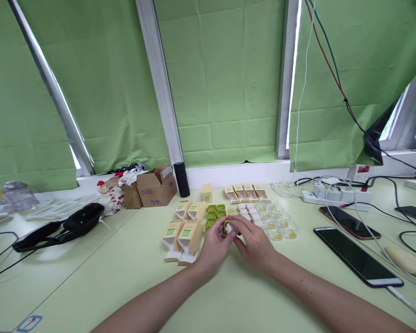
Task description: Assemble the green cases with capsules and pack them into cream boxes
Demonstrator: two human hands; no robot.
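Observation:
Near the middle of the table, my left hand point(215, 245) holds a small green cup point(225, 225), its fingers bent round it. My right hand point(254, 240) meets it from the right, its fingers closed on a small white piece point(229, 228) at the cup. Behind the hands are rows of green cups point(216, 214), several white pieces point(248, 212) and clear plastic cups with yellow bits inside point(279, 222). Small yellow pieces point(232, 211) lie between the green and white rows. Open cardboard boxes with green labels point(190, 233) stand at the left, more boxes point(246, 193) at the back.
Two phones point(357, 254) point(348, 222) and white cables lie at the right, near a power strip point(336, 199). At the left are a black pouch point(79, 224), a brown carton point(156, 188) and a black cylinder point(181, 179).

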